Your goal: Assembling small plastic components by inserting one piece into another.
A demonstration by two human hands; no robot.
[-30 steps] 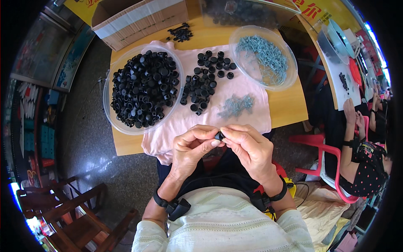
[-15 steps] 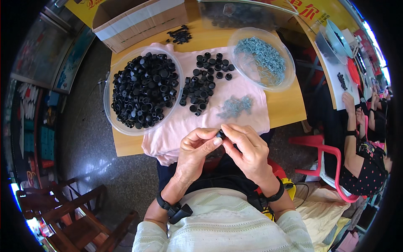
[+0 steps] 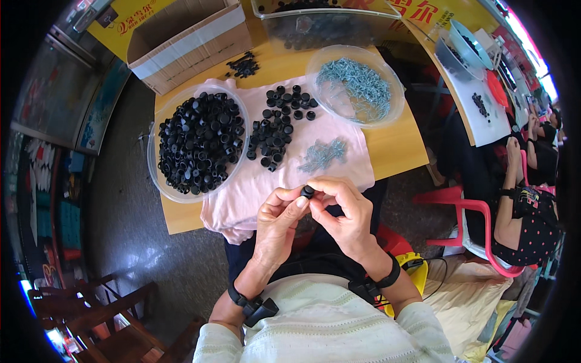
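Note:
Between my fingertips, just off the table's front edge, is a small round black plastic cap [image 3: 307,192]. My left hand [image 3: 279,221] pinches it from the left with thumb and forefinger. My right hand [image 3: 343,213] grips its other side, thumb below and forefinger on top. Whether a screw sits in the cap I cannot make out. Beyond my hands, a small heap of silvery screws [image 3: 324,155] lies on the pink cloth [image 3: 242,202]. Loose black caps [image 3: 270,138] are scattered on the cloth, left of the screws.
A clear round tub [image 3: 156,172] full of black caps stands left; another clear tub [image 3: 396,103] holds screws at right. Behind are a cardboard box [image 3: 193,48], small black parts [image 3: 243,65] and a clear bin [image 3: 327,30]. A person [image 3: 526,218] sits right, by a red chair [image 3: 457,196].
The view has shifted slightly, so the table's things sit a little further left. Both hands still hold the black cap, which now shows more between the fingertips.

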